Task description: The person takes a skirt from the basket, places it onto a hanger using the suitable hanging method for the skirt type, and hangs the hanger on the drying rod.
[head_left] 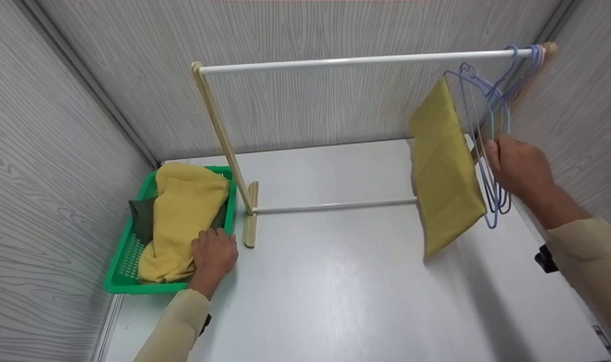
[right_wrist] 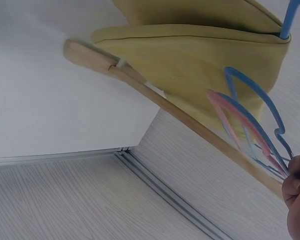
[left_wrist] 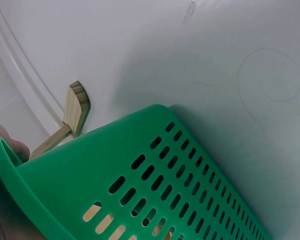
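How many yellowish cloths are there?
2 visible: one yellowish cloth hangs toward the right of the rack; another yellowish cloth lies in the green basket. More may be hidden beneath it.

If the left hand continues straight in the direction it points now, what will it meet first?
Probably the crumpled yellow cloth in the rectangular green plastic basket, just ahead of the left hand, though depth is unclear.

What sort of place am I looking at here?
Probably a small booth set up for hanging laundry: a rack with hangers, a green basket holding cloths, and wood-grain panels walling three sides of the white table.
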Available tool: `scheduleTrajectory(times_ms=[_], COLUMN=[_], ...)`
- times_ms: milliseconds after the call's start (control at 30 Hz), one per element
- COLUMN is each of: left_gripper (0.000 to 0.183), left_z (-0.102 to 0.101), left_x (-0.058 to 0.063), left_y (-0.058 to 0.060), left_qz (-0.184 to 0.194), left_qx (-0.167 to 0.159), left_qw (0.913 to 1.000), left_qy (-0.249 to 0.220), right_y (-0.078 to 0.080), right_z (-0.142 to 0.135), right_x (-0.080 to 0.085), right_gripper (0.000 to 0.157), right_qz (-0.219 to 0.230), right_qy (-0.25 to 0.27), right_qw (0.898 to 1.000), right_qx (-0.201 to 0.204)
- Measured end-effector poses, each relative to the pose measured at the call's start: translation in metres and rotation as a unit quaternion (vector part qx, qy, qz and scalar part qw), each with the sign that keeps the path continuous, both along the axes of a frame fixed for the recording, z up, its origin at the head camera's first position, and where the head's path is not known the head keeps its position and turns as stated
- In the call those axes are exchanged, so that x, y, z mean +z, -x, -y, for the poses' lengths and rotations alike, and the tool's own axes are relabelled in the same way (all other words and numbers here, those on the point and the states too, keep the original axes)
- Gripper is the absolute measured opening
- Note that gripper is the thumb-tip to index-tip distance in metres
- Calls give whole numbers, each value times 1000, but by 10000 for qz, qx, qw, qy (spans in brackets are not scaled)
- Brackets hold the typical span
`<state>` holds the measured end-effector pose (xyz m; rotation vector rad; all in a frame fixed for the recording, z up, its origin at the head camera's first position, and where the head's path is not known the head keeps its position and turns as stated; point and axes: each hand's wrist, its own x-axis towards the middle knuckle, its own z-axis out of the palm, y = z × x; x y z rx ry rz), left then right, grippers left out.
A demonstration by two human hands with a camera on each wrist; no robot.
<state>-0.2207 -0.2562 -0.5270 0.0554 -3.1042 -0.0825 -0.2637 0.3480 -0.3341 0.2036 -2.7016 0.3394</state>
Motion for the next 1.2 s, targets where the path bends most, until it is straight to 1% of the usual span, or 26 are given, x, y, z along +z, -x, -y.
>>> scheduleTrajectory(times_ms=[67, 133, 267, 333, 367, 467, 533, 600, 667, 800, 867, 1033, 1200], left_gripper=[42, 42, 41, 42, 42, 43, 42, 42, 42, 43, 43, 42, 42], left_z=[1, 1, 2, 2, 1, 1, 0, 0, 0, 0, -1, -1, -2], left_x=[0, 0, 0, 0, 0, 1, 1, 1, 1, 1, 0, 0, -1], left_y=[-1, -1, -2, -2, -2, -2, -1, -1, -1, -1, -1, 0, 0], left_qz=[-13, -24, -90, -97, -93, -49, -38, -33, -23, 45, 53, -32, -131], left_qx=[11, 23, 10, -7, -15, -21, -23, -12, -9, -2, 17, 22, 12], left_qw=[10000, 10000, 10000, 10000, 10000, 10000, 10000, 10000, 10000, 10000, 10000, 10000, 9999], left_qy=[-3, -15, -21, 4, 19, 44, 38, 26, 28, 29, -5, -71, -74], right_y=[-1, -1, -1, -1, 0, -1, 0, 1, 2, 6, 7, 7, 6], right_z=[0, 0, 0, 0, 0, 0, -2, -3, -4, -4, -3, 3, 8], right_x=[-2, -4, -8, -10, -10, -9, -7, -4, -2, 1, 2, 6, 9], right_gripper=[34, 32, 25, 23, 23, 29, 36, 41, 40, 34, 33, 39, 42], right_qz=[-33, -193, -924, -1166, -1191, -849, -441, -90, -26, -155, -190, -69, -117], right_qy=[113, 239, 217, 128, 121, 243, 321, 314, 257, 185, 264, 618, 863], right_qw=[9999, 9995, 9953, 9931, 9928, 9942, 9934, 9911, 9903, 9908, 9907, 9876, 9840], right_qx=[-5, 31, 184, 88, -29, -617, -1013, -1293, -1364, -1334, -1318, -1443, -1552])
